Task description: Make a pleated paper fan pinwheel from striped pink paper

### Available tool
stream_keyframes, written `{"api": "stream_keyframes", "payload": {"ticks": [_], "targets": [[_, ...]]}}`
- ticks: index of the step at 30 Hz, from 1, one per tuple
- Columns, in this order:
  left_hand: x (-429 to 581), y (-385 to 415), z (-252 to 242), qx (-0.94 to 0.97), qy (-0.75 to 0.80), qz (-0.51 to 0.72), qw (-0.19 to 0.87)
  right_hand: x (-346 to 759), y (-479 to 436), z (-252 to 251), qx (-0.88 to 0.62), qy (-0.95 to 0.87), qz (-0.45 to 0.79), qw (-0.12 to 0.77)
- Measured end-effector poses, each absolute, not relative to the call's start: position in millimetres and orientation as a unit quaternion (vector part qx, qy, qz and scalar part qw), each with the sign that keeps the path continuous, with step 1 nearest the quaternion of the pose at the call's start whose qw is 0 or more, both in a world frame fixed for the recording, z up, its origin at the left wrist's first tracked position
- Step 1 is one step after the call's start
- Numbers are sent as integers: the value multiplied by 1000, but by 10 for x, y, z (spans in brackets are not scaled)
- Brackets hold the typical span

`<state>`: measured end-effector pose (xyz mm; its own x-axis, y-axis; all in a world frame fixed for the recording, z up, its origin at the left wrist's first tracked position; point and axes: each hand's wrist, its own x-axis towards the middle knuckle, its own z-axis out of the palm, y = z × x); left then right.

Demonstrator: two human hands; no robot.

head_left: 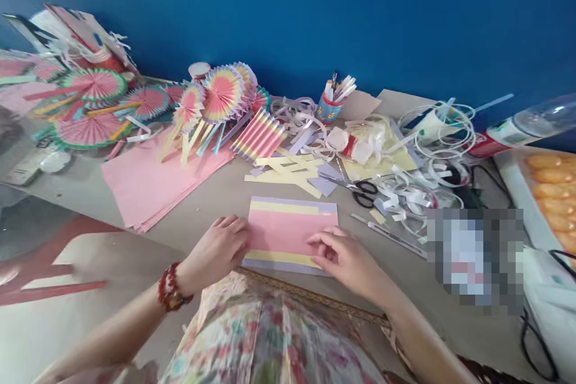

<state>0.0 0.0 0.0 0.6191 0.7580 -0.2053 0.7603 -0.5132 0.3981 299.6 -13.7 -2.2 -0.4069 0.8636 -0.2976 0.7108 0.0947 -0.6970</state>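
A pink paper sheet (281, 231) lies flat at the table's front edge. Along its far and near edges run yellow and lilac paper bands. My left hand (227, 243), with a red bead bracelet at the wrist, has its fingers curled over the sheet's left edge; the thumb is mostly hidden. On the right part of the sheet rests my right hand (337, 252), its fingers loosely bent and a gap between thumb and forefinger, close to the near yellow band. Just beyond the sheet are loose yellow strips (288, 168) and black-handled scissors (364, 192).
A pink paper stack (157, 183) and folded paper fans (225, 93) fill the left. A pleated striped paper (261, 138), a pen cup (330, 107) and tangled white strips (405, 192) sit behind. A utility knife (396, 237) lies right, near a plastic bottle (531, 123). A blue wall (337, 18) bounds the back.
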Motion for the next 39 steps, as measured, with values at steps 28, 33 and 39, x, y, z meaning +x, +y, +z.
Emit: {"api": "stream_keyframes", "payload": {"ticks": [28,33,39], "targets": [[-13,2,-14,879,420,7,225,2935,-208,334,-452,-799,393,44],[-9,-2,-13,880,423,3,218,2916,-241,377,-464,-798,384,22],[3,-1,3,881,423,-5,213,2859,-354,382,-492,-808,323,31]]}}
